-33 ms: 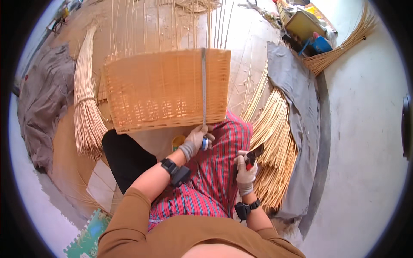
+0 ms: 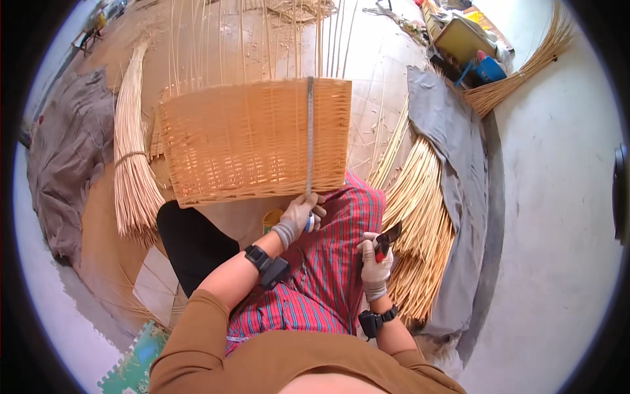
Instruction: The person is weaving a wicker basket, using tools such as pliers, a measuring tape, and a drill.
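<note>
Measuring the woven basket appears to be the step in hand; we judge that the next move calls for a straight, steady tape. We locate the basket just beyond the striped cloth. We find the left hand curled around the tape measure at the basket's lower edge; the right hand grips red-handled cutters, fingers wrapped closely.

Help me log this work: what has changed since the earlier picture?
Nothing was taken hold of or let go. The basket sits very slightly lower in view, perhaps only from head motion. The left grip still holds the tape against it, and the right grip the shears.
</note>
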### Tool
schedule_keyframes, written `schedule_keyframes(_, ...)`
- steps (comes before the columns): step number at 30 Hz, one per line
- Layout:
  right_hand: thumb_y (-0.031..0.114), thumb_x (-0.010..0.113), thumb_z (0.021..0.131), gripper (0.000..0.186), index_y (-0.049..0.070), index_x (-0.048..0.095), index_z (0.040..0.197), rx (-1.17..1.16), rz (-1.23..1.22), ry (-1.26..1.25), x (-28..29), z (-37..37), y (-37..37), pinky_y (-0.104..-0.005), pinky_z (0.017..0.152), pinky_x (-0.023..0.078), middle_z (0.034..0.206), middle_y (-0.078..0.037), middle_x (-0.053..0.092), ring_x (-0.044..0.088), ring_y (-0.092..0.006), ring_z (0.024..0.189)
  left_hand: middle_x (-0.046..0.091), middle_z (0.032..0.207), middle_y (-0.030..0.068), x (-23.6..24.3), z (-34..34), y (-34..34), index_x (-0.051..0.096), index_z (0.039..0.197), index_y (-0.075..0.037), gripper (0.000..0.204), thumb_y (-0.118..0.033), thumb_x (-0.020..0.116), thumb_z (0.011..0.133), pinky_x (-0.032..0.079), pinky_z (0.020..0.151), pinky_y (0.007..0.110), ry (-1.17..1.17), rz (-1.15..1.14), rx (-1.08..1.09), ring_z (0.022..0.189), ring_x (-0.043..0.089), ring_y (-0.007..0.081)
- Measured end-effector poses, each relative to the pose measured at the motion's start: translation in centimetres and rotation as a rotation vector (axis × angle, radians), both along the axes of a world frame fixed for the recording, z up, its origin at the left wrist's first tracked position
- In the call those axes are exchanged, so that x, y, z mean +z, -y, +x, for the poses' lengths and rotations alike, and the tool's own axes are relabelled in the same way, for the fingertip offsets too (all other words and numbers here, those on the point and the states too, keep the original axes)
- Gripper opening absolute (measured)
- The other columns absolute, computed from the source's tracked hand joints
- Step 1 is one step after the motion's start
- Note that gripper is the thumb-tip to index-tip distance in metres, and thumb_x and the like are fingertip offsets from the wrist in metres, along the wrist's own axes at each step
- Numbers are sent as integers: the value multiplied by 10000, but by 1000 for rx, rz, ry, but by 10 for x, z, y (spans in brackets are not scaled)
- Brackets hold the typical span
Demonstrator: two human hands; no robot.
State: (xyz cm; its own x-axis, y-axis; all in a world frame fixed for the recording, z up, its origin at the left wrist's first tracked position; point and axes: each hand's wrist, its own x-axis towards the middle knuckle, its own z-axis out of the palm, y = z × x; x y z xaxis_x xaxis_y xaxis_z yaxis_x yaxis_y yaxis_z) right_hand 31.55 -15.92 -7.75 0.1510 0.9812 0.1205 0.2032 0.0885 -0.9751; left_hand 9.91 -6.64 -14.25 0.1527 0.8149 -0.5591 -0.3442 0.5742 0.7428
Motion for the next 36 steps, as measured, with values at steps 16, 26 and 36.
schedule_keyframes(16, 190, 814, 880, 549, 71, 526, 1332, 234, -285, 256, 34, 2, -11, -329, 835, 527, 1005, -61, 652, 629, -155, 893, 610, 687, -2, 74, -55, -20, 685, 1030, -30, 201, -202, 590, 1070, 375, 471, 225, -194, 527, 283, 536, 469, 49)
schedule_keyframes(26, 327, 868, 796, 635, 53, 559, 1277, 358, -221, 395, 41, -1, -10, -398, 907, 533, 1089, -139, 677, 675, -282, 994, 616, 1267, 114, 135, -52, -64, 652, 1311, -220, 372, -140, 681, 949, 573, 725, 404, -1229, 997, 319, 861, 705, 317)
schedule_keyframes(36, 323, 860, 826, 612, 55, 562, 1289, 401, -219, 417, 38, 4, -14, -335, 862, 538, 977, -37, 654, 642, -150, 915, 619, 1278, 139, 126, -45, -86, 617, 1364, -258, 491, -74, 601, 909, 584, 745, 452, -1701, 764, -109, 881, 722, 325)
